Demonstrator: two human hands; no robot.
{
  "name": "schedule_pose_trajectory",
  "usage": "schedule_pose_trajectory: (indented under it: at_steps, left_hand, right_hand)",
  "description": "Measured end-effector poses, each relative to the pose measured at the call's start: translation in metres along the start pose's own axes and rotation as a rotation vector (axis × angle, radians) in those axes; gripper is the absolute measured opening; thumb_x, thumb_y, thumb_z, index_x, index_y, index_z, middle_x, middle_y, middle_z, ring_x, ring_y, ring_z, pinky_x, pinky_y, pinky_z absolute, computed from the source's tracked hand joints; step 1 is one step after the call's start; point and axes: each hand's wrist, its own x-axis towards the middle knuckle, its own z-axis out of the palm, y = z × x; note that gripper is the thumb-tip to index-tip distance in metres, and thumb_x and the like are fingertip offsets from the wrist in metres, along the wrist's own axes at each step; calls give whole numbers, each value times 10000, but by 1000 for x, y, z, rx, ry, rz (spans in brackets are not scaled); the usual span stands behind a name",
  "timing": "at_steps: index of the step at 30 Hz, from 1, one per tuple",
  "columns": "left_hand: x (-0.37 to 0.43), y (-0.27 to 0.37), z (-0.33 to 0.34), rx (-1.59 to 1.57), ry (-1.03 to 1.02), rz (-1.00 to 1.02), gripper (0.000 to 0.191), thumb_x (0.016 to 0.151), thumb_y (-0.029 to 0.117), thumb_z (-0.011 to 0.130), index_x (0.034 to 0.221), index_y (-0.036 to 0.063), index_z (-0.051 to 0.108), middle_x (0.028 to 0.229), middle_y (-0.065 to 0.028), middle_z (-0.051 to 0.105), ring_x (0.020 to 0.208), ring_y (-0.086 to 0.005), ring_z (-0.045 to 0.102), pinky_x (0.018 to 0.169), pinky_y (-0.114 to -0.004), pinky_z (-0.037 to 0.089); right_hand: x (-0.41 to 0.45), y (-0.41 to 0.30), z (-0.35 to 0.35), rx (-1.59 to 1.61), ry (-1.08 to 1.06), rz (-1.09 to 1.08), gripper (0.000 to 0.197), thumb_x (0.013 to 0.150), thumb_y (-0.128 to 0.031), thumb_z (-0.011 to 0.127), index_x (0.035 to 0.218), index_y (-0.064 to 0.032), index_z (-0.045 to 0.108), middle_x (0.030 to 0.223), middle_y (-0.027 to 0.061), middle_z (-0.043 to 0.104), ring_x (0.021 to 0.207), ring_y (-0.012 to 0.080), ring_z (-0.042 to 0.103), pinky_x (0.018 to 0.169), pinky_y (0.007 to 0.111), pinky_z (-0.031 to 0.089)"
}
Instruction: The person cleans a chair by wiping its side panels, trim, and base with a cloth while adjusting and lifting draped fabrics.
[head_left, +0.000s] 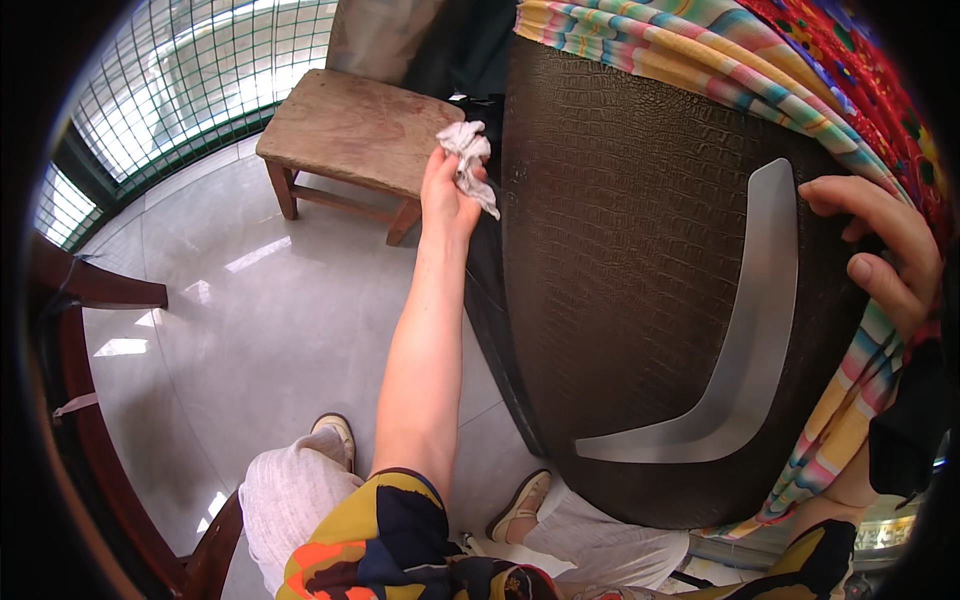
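My left hand (450, 191) is stretched out over the floor side, near the wooden stool's right end, with a crumpled white cloth or tissue (469, 154) held in its fingers, palm up. On the right, my right hand (881, 240) is bent with fingers apart, just beside the upper arm of a curved, boomerang-shaped grey metal plate (757, 330); whether a fingertip touches it I cannot tell. That plate lies flat on a dark brown, crocodile-textured padded seat or table top (622, 262). A striped multicoloured cloth (697, 67) runs along its far and right edges.
A wooden stool (360, 135) stands on the grey tiled floor (300, 315) at the upper left, before a green wire mesh (225, 67). Dark red wooden furniture (90, 360) borders the left side. A red floral fabric (862, 97) lies at the upper right.
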Motion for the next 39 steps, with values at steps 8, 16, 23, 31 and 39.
schedule_pose_trajectory:
  at_steps: [8, 16, 23, 31, 39]
  left_hand:
    - [-15, -5, 10, -109, -150, -86, 414, 950, 90, 350, 1360, 75, 409, 1225, -104, 576, 1049, -242, 589, 834, -363, 515]
    - [-42, -48, 17, 948, -120, 474, 291, 788, 6, 595, 1076, 27, 635, 1186, -74, 550, 1134, -191, 507, 980, -293, 382]
    - [-119, -89, -126, 1076, 220, -244, 157, 719, -39, 605, 838, 56, 644, 798, -36, 611, 746, -129, 599, 669, -253, 485]
    - [-20, -36, 22, 721, -80, 326, 271, 792, 21, 602, 1060, 30, 568, 930, -10, 574, 837, -87, 525, 720, -217, 422]
    - [-116, -99, -111, 881, 94, -28, 199, 751, -14, 590, 926, 80, 571, 846, 7, 587, 755, -84, 552, 665, -232, 454]
  right_hand:
    - [-1, 2, 2, 33, 22, 66, 540, 820, -291, 536, 1300, -48, 503, 1215, 75, 594, 1106, 179, 551, 889, 296, 406]
    - [-3, 5, -2, -9, -16, 57, 535, 841, -296, 528, 1313, -47, 489, 1226, 71, 584, 1117, 178, 544, 894, 296, 403]
    - [-2, 1, -2, 44, -20, 47, 560, 828, -274, 521, 1332, -37, 464, 1233, 77, 577, 1118, 179, 539, 898, 291, 393]
    - [-2, 1, 0, 14, -31, 80, 586, 832, -295, 528, 1347, -26, 445, 1234, 81, 575, 1130, 177, 523, 911, 293, 385]
    - [-2, 4, 0, 35, -34, 80, 587, 841, -319, 529, 1337, -14, 452, 1246, 87, 570, 1125, 177, 522, 916, 289, 379]
